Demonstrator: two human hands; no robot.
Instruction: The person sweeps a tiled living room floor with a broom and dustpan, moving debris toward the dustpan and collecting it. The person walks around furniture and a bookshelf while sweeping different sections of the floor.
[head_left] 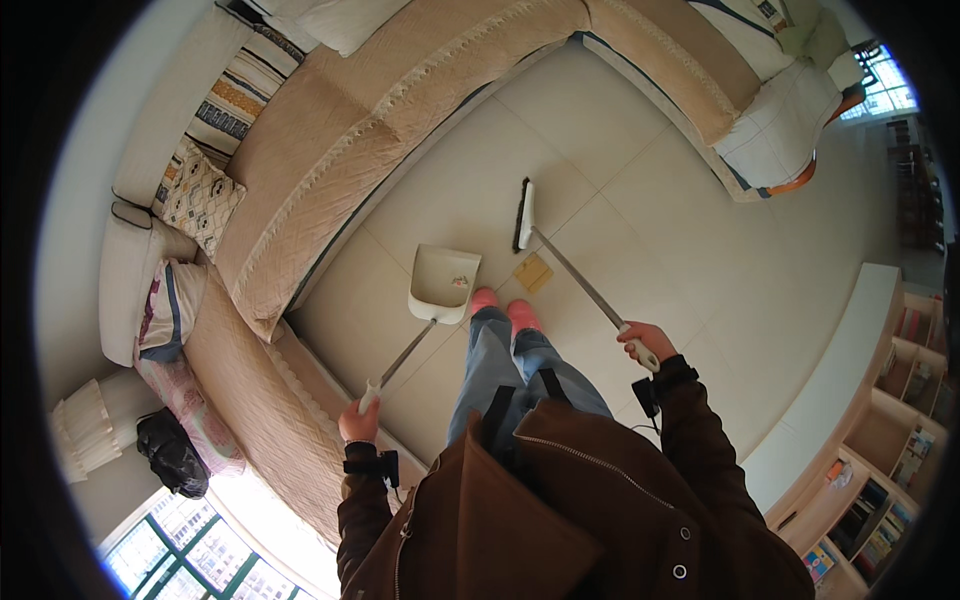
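My left hand [358, 421] is closed around the handle of a long-handled white dustpan [434, 308]. The pan lies on the tiled floor just left of my feet, with a little pale debris [459, 282] inside it. In my right hand [648, 344] is the light grip of a broom [580, 278] with a grey pole. Its white head with dark bristles rests on the floor, ahead of my feet and to the right of the pan. A flat yellowish square [533, 272] lies on the floor between the broom head and my pink shoes [522, 317].
A sofa with a tan quilted cover [330, 140] bends along the left and far sides, bearing patterned cushions [203, 195]. A low shelf unit [868, 425] with books stands at the right. A black bag [172, 452] sits at the sofa's near left end, by a window.
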